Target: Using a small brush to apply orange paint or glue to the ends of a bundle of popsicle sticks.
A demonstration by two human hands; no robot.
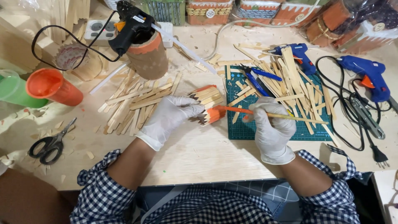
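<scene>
We had the small round holder built from flat wooden sticks with pointed orange-painted tips (208,105) lying on its side on the pale worktop (195,153), just left of the green cutting mat (265,130). Our left hand (168,118), in a white glove, sat on the holder's left end, fingers curled round its body and gripping it, thumb side toward us. Our right hand (269,124), also white-gloved, was closed in a pen-style pinch on a thin wooden-handled paintbrush (265,114); handle ran out right over the mat, orange-loaded end touched the holder's orange tips. Holder sat between both hands, brush hand not touching it directly. Loose flat wooden sticks (137,103) were piled just behind the left hand, more across the mat. Black-handled scissors (52,145) lay well left, an orange plastic cup (54,86) tipped over beyond them. Black glue gun (132,27) rested on a stick-clad cylinder (149,58); two blue glue guns (369,76) sat far right.
</scene>
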